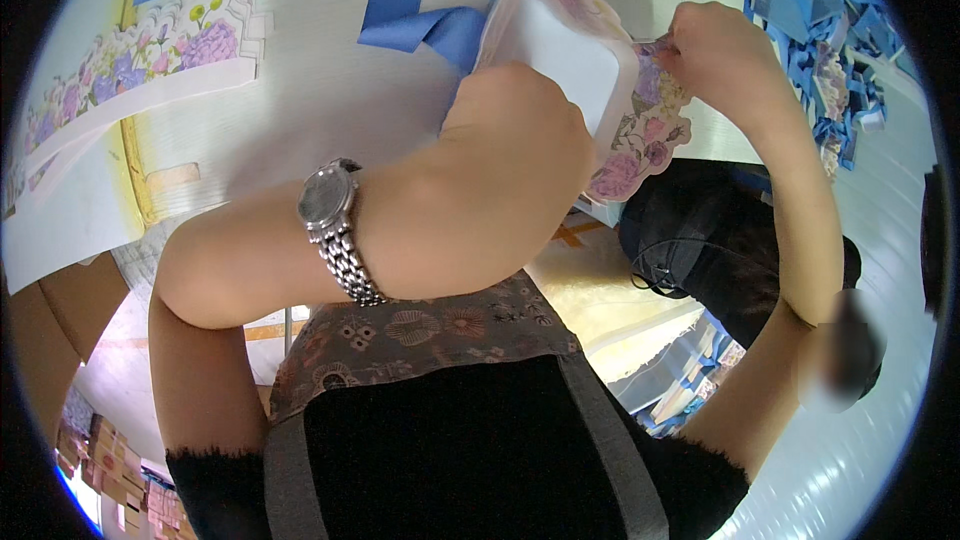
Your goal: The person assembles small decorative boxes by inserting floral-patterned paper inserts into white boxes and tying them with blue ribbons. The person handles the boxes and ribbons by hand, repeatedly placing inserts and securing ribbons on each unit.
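Pink flowered box (600,70) resting against left hand (520,125), its hold unclear, right hand (725,60) pinching the box's side, blue ribbon (400,25) lying alongside

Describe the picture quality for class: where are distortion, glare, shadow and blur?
Head view: rounded black edges frame the fisheye scene; head view: glare streaks the shiny surface, lower right; head view: shadow lies on the table near the watch; head view: a dark patch by the right forearm is blurred, the flowered card by the right hand fairly sharp.
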A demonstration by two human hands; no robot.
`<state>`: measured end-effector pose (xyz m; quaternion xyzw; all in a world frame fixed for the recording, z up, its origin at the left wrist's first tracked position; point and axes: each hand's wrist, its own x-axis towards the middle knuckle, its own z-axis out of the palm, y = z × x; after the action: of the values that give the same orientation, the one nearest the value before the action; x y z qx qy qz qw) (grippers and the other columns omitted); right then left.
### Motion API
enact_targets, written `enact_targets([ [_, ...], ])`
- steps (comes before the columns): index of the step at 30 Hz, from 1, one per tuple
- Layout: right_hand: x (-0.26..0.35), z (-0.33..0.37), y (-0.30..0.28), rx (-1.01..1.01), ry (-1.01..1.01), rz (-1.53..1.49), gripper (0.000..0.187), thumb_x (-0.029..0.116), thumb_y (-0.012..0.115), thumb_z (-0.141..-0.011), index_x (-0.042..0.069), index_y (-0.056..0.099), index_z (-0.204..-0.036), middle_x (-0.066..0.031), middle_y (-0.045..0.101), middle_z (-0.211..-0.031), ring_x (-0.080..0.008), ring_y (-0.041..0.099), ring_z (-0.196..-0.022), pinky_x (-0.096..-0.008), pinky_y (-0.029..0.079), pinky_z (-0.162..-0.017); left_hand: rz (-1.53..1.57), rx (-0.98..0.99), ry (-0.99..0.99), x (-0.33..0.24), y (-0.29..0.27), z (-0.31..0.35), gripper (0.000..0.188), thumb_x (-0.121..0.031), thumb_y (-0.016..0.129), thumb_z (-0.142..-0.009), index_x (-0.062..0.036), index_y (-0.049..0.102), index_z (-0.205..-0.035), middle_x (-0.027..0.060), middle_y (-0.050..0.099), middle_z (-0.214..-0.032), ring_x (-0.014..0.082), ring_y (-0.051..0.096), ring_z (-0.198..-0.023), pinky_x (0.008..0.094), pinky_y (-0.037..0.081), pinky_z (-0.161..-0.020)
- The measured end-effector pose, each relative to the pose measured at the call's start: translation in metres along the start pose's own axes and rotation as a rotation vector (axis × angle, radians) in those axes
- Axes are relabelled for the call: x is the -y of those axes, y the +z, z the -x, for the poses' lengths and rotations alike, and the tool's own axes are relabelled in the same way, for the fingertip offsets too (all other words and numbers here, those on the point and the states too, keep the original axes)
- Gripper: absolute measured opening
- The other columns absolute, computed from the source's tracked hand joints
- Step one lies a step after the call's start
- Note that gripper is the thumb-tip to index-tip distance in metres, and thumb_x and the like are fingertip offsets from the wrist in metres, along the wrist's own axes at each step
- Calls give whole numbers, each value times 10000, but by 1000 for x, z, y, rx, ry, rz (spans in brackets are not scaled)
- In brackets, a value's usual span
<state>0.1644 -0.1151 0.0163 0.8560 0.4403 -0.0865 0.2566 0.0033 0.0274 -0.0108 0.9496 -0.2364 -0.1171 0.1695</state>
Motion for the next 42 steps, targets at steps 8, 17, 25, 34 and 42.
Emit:
enact_targets([
  [8,9,6,18,-83,214,44,157,74,641,-743,29,660,-892,-174,672,-791,-339,676,-779,-400,559,-637,133,-145,106,-5,5,-1,266,-231,653,-755,28,631,-814,112,607,-572,248,628,-533,353,470,-463],
  [17,3,-10,24,-142,308,-267,230,248,656,-714,56,684,-837,-198,659,-788,-368,641,-770,-425,525,-711,149,-244,51,-15,11,-15,353,-342,560,-848,-1,580,-757,113,541,-452,299,560,-405,391,430,-397],
  [25,-12,-13,40,-168,125,-235,103,109,642,-670,30,689,-715,-207,645,-741,-373,637,-732,-432,522,-680,-537,-320,386,19,37,-60,386,-280,544,-845,101,605,-860,246,618,-689,325,636,-554,418,524,-518],
  [34,-4,7,-1,-236,173,-316,227,231,601,-798,28,695,-760,-216,647,-757,-358,642,-739,-430,521,-685,-236,144,-59,11,45,-92,594,-99,445,-832,154,282,-1344,407,317,-1328,406,657,-755,464,542,-633],
  [42,-37,-2,-17,405,118,-588,268,197,534,-801,-22,682,-761,-183,668,-702,-279,672,-655,-392,535,-696,-344,144,28,20,46,-90,553,-80,421,-839,148,307,-1329,380,282,-1366,397,659,-766,442,541,-643],
])
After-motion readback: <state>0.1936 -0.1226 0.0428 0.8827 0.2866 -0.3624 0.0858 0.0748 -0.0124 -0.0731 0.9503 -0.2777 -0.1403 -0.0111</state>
